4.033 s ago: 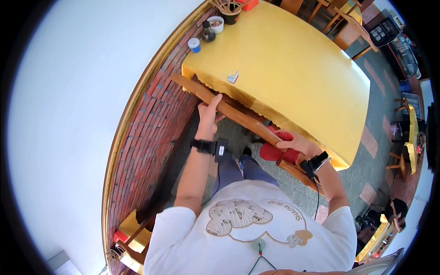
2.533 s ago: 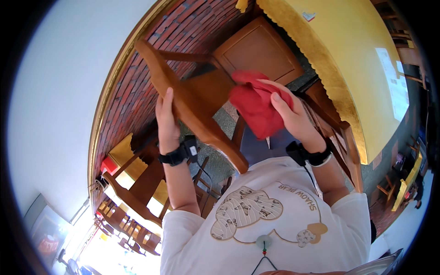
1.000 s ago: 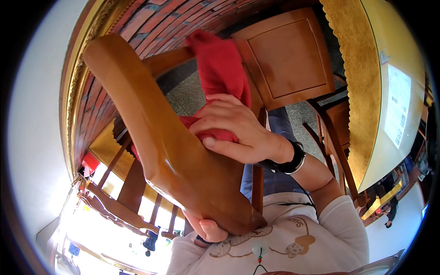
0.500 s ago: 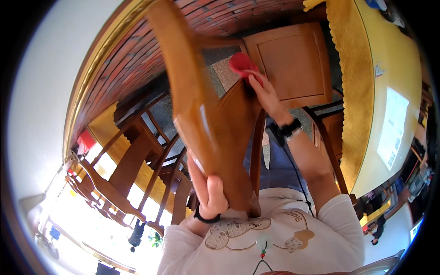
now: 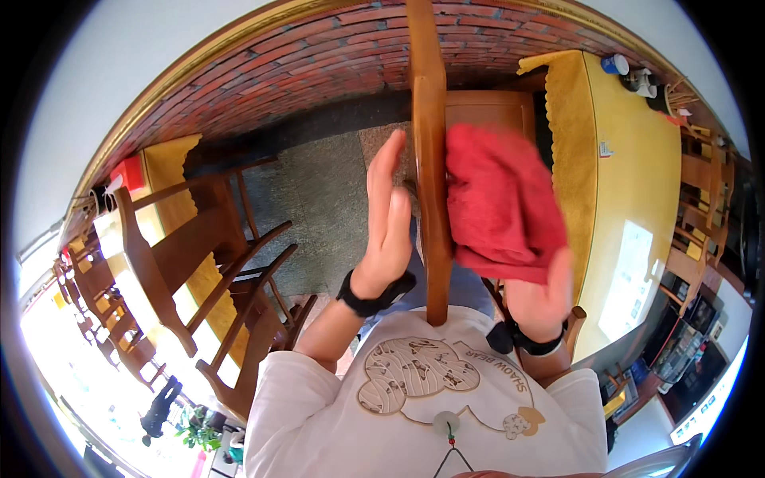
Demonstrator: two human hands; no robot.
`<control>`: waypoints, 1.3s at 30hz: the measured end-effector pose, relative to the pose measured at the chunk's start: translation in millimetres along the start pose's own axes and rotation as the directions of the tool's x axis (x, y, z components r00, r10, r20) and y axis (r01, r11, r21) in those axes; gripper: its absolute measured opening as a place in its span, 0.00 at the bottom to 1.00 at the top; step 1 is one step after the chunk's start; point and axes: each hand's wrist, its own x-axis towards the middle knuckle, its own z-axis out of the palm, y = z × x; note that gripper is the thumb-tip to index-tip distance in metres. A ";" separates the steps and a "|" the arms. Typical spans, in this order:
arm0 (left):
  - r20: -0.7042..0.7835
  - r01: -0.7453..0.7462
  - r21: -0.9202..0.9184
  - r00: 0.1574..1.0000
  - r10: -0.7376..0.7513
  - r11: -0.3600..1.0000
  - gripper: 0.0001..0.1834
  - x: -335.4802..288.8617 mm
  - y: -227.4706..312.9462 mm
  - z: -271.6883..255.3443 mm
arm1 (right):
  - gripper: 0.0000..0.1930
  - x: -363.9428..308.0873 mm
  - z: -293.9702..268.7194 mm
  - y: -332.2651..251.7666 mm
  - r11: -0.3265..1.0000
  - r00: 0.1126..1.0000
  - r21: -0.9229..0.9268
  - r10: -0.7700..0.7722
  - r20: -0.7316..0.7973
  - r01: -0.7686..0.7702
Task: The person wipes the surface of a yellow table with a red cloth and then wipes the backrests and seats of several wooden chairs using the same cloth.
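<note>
Straight ahead of me the top rail of a brown wooden chair [image 5: 431, 183] stands almost edge-on, its near end reaching my shirt. My right hand [image 5: 543, 296] is on the right side of the rail and holds a red cloth [image 5: 504, 195]. The cloth is spread over most of the fingers and hides them, and its left edge meets the wood. On the left side of the rail my left hand [image 5: 388, 231] is open, fingers stretched forward, with nothing in it. I cannot tell whether its fingers touch the wood.
Other wooden chairs [image 5: 195, 239] stand at left beside a table with a yellow cloth. A long table [image 5: 629, 191] with a scalloped yellow cloth runs along the right. Beyond the grey floor [image 5: 319, 187] is a red brick wall [image 5: 319, 60].
The chair has turned from slanted, broad side showing, to nearly edge-on. My left hand has let go of it and opened. My right hand and the cloth have come nearer to me, the cloth spread wider.
</note>
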 end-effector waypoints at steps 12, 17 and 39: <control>-0.222 0.036 -0.211 0.971 -0.084 0.977 0.24 -54.0 29.2 -52.3 | 0.17 38.3 17.5 26.8 0.582 0.963 -0.806 -0.262 -0.059 0.109; -0.071 -0.031 0.021 0.997 0.033 0.999 0.32 -19.9 -18.0 -6.9 | 0.25 28.5 15.9 82.1 0.618 0.992 -0.781 -0.121 0.023 0.094; -0.124 -0.049 -0.023 0.991 0.046 0.999 0.30 41.9 -97.3 8.3 | 0.35 26.0 15.7 99.2 0.351 0.974 -0.916 -0.183 0.136 0.194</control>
